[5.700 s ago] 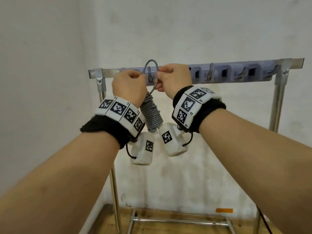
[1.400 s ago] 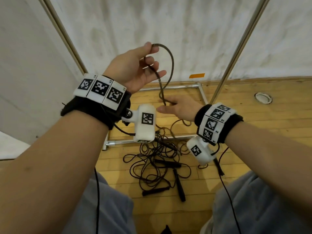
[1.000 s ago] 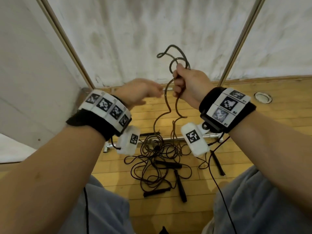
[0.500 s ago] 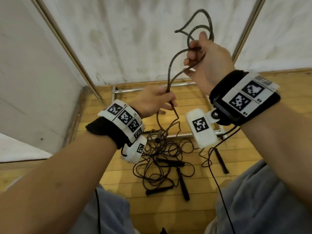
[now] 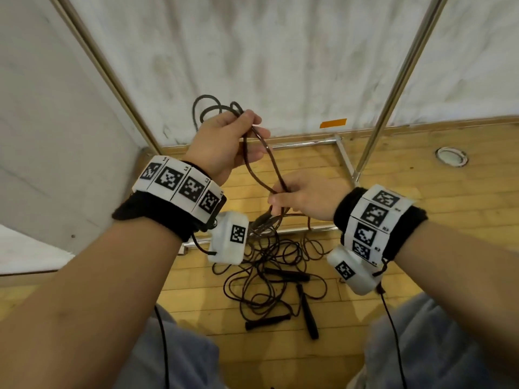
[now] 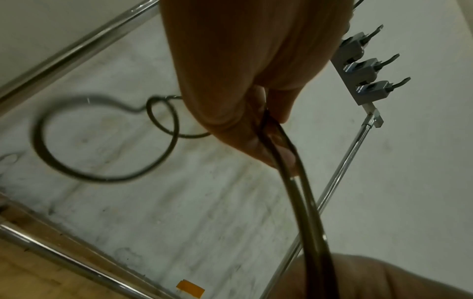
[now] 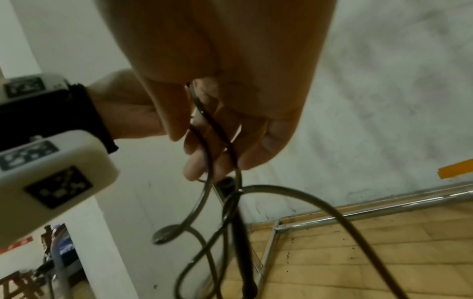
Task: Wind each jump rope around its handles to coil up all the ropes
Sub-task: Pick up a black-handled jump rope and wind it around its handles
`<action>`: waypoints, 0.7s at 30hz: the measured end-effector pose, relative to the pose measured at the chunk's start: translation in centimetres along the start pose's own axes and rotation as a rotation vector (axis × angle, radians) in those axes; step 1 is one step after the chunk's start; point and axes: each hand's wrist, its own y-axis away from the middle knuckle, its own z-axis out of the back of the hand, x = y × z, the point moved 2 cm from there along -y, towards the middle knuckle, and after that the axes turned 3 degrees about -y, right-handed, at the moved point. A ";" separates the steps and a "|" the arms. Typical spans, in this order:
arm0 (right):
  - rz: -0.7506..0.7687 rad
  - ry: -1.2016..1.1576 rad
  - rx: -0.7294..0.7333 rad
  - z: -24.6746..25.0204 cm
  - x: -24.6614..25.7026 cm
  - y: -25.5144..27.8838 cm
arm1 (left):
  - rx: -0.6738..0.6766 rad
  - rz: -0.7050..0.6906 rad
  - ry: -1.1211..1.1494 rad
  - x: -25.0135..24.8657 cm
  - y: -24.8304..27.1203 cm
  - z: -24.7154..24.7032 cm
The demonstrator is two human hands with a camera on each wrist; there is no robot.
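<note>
The left hand (image 5: 224, 144) is raised, to the left of and above the rope pile (image 5: 269, 273) on the wooden floor (image 5: 421, 197), its fingers curled around loops of a dark jump rope (image 5: 254, 167). Two strands run down and rightward to the right hand (image 5: 309, 196), directly above the pile, whose fingers pinch them. Below it more strands drop into the pile, where black handles (image 5: 307, 314) lie loose. Right of the pile stands a metal rack post (image 5: 393, 85).

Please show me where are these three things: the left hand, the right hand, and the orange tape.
left hand (image 5: 222, 141), head view, on the back of the hand.
right hand (image 5: 306, 195), head view, on the back of the hand.
orange tape (image 5: 333, 123), head view, on the strip's middle.
</note>
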 end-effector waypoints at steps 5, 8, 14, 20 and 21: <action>0.022 -0.073 -0.093 1.0 0.4 -0.3 | 0.012 0.077 -0.020 0.5 -0.1 0.2; 0.066 -0.130 -0.201 2.8 0.9 -0.5 | 0.143 0.179 -0.192 1.5 0.2 0.1; 0.106 -0.228 -0.463 5.2 2.1 -0.8 | 0.472 0.233 -0.288 2.1 1.2 -1.3; 0.089 -0.279 -0.516 6.4 2.8 -0.8 | 0.529 0.068 -0.427 2.2 2.1 -2.1; 0.091 -0.260 -0.529 6.6 2.8 -0.7 | 0.529 0.048 -0.459 2.1 2.2 -2.2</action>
